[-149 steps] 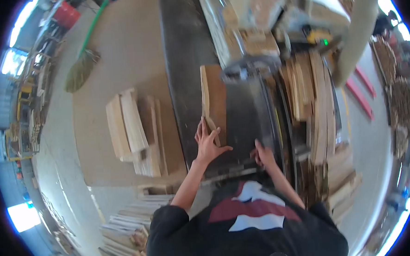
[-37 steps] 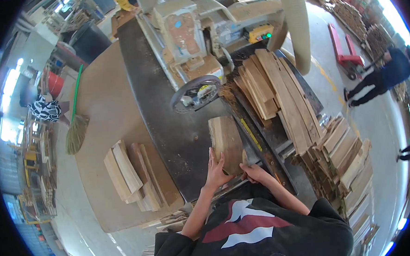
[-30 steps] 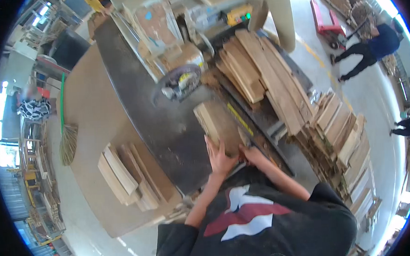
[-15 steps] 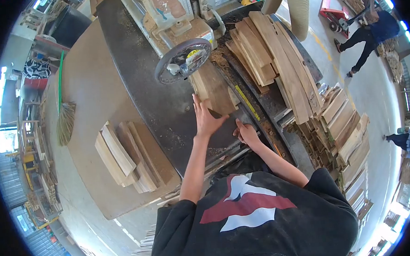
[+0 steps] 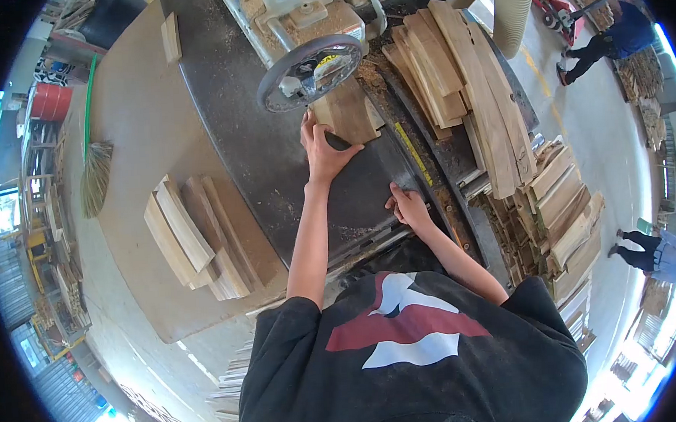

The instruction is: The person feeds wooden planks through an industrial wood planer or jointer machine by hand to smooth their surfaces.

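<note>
A flat wooden board [image 5: 348,113] lies on the dark machine table [image 5: 267,169], its far part under the machine's handwheel [image 5: 312,72]. My left hand [image 5: 326,152] is at its near end, fingers along the left edge and thumb across the end. A dark patch shows between thumb and fingers; what it is I cannot make out. My right hand [image 5: 410,209] rests near the table's front edge, apart from the board. Its index finger is stretched and the others are loosely curled, with nothing visible in them.
Curved boards [image 5: 454,90] are stacked right of a yellow scale [image 5: 413,153]. More wood pieces [image 5: 564,214] are piled beyond. Several cut pieces [image 5: 194,238] lie on the brown side table [image 5: 143,145], a strip [image 5: 171,38] farther up. A person [image 5: 612,40] stands by a red pallet jack [image 5: 561,12].
The board has slid farther under the handwheel, with my left hand following. My right hand is now farther from its end. A wood strip has appeared at the far left of the machine table.
</note>
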The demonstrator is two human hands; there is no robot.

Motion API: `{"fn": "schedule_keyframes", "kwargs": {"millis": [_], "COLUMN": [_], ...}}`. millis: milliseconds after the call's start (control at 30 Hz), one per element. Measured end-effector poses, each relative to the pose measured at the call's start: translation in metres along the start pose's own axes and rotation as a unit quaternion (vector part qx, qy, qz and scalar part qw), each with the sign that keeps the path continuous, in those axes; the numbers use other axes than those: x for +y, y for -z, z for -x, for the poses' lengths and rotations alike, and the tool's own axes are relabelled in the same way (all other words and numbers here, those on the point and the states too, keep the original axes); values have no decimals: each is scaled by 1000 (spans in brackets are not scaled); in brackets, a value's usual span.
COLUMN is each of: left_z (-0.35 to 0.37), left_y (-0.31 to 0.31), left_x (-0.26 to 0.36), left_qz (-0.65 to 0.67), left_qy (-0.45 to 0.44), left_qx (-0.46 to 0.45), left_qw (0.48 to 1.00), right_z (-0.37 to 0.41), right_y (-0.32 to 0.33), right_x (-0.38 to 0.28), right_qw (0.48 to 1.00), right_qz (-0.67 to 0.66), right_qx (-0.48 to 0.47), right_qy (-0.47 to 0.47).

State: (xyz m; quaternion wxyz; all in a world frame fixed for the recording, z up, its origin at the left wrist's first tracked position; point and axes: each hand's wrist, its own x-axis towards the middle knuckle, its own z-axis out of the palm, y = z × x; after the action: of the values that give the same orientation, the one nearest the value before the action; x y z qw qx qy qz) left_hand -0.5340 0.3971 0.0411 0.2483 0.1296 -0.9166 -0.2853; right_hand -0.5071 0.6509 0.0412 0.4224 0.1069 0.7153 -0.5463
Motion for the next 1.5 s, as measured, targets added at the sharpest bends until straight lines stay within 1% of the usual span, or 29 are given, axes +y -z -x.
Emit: {"fn": "schedule_keyframes", "kwargs": {"millis": [133, 200, 300, 433, 500, 633, 700, 733, 800, 867, 900, 933, 967, 1000, 1033, 1100, 1133, 1167, 1200, 1233, 1267, 1300, 1367, 1400, 1433, 1467, 1500], "left_z": [-5, -8, -8, -18, -25, -28, -28, -30, -32, -41, -49, -54, -60, -64, -67, -76, -82, -87, -86, -80, -75, -71, -58, -69, -90, -121, -142], "left_y": [-4, -7, -11, -18, -22, -23, -26, -30, -40, -45, -44, -42, -39, -40, -40, -52, -49, -41, -34, -28, -21, -11, 11, 38, 60, 85, 103], "left_x": [-1, -4, -7, -12, -15, -19, -17, -15, -12, -14, -19, -24, -28, -32, -33, -30, -23, -17, -12, -14, -27, -44, -119, -147, -169, -200, -211], "left_qz": [47, 97, 104, 93, 108, 137, 104, 103, 96, 85, 85, 83, 66, 51, 57, -69, -93, -108, -136, -107, -106, 21, 11, -135, -128, -141, -116], "left_qy": [38, 30, 72, 88, 137, 166, 149, 149, 208, 208, 200, 202, 223, 244, 241, 269, 282, 289, 345, 319, 324, 250, 252, 293, 255, 222, 272], "left_qx": [9, 54, 73, 85, 107, 102, 178, 187, 215, 232, 238, 241, 221, 199, 202, 252, 247, 233, 100, 126, 131, 258, 365, 346, 371, 402, 399], "left_qw": [998, 993, 989, 988, 979, 971, 967, 966, 949, 946, 947, 946, 947, 948, 948, 927, 922, 922, 923, 933, 931, 933, 896, 881, 884, 877, 868], "right_z": [-2, -1, 2, -1, -1, -3, -2, -3, -3, -4, -6, -5, -4, -5, -7, -9, -10, -12, -8, -3, -2, -2, -11, -7, 1, -6, 3], "right_y": [1, 0, -1, -5, -5, -5, -6, -5, -3, -7, -7, -6, -4, -4, -5, -5, -5, -9, -9, -13, -14, -6, -11, -13, -12, -16, -7], "right_x": [1, -2, -8, -7, -5, -4, -1, 0, 2, 0, -2, -2, -2, -2, -2, -1, 0, 0, 1, -3, -13, -15, -8, -11, -11, -10, -17], "right_qw": [1000, 1000, 1000, 999, 999, 999, 999, 1000, 1000, 999, 999, 999, 999, 999, 999, 998, 996, 998, 998, 997, 997, 994, 991, 991, 991, 982, 985], "right_qz": [-15, -8, 8, 0, -3, -3, 0, 4, 14, 27, 32, 10, -12, 2, 3, -9, -24, -6, 9, 1, -5, -21, -15, 9, 45, 36, 64], "right_qx": [-7, -2, 7, 25, 22, 28, 27, 25, 23, 39, 32, 23, 16, 20, 24, 29, 57, 49, 52, 65, 70, 101, 85, 102, 98, 137, 105], "right_qy": [4, 1, -4, -21, -23, -30, -19, -9, -6, -23, -22, -28, -34, -31, -26, -58, -57, -42, -29, -36, -38, -31, -105, -91, -75, -121, -119]}}
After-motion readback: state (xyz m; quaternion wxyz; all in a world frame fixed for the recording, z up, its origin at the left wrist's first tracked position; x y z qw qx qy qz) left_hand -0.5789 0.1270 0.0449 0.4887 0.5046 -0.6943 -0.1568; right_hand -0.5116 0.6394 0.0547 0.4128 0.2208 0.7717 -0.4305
